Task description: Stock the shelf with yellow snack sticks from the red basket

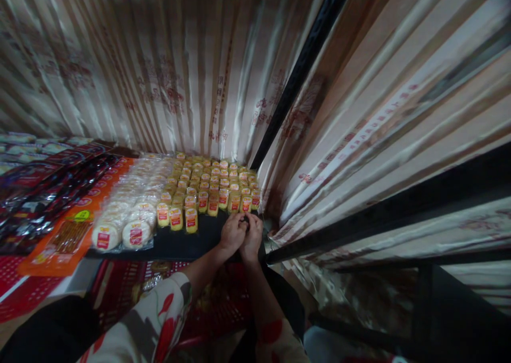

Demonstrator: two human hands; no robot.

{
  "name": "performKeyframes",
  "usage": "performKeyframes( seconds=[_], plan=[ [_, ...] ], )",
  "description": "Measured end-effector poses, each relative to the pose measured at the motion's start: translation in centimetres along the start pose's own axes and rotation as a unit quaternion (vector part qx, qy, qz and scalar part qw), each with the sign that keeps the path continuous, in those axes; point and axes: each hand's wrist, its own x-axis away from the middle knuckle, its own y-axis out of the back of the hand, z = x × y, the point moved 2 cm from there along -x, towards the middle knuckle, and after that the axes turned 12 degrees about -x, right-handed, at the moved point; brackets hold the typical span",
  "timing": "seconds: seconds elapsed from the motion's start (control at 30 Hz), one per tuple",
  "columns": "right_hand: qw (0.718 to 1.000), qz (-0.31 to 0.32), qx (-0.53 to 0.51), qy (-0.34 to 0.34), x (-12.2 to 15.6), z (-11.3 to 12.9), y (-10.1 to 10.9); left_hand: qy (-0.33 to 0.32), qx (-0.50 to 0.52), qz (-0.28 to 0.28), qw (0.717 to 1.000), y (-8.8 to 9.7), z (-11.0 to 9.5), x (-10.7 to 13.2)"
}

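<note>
My left hand (232, 235) and my right hand (252, 237) are side by side at the shelf's front edge, their fingers curled inward and nearly meeting. Whatever lies between the fingertips is too dark and small to make out. Just beyond them stand rows of small yellow cakes (234, 203) in clear wrappers with red and white labels. The nearest packets face me, upright or leaning back slightly. Further left on the same black shelf (171, 244) are round white cakes (136, 234) in clear wrappers.
Orange snack packets (66, 240) and dark shiny packets (59, 190) lie to the left. Below the shelf sits a red basket (120, 283) with wrapped items inside. Black metal posts (295, 81) and pale printed curtains (179, 59) enclose the back and right.
</note>
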Motion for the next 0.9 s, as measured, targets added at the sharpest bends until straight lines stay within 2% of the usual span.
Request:
performKeyframes(
  seconds=[0.2,0.37,0.47,0.63,0.8,0.9],
  plan=[
    [0.999,0.034,-0.007,0.004,1.2,1.7,0.6,0.018,-0.021,-0.002,1.000,0.6,0.0,1.3],
    [0.997,0.072,-0.011,-0.013,3.4,2.8,1.0,0.036,-0.031,-0.024,0.999,1.3,0.5,4.0],
    [0.997,0.080,-0.018,-0.012,5.4,3.2,1.0,0.024,-0.020,-0.048,0.998,1.6,1.6,6.3],
    [0.994,0.106,-0.014,0.010,9.3,3.7,1.1,-0.031,-0.011,-0.073,0.997,2.4,3.4,10.3],
    [0.992,0.120,0.012,0.043,12.7,4.6,1.3,-0.034,-0.031,-0.042,0.998,3.3,5.2,13.0],
    [0.990,0.137,0.012,0.023,14.6,4.6,0.9,-0.020,-0.038,-0.032,0.999,3.4,6.6,14.2]
  ],
)
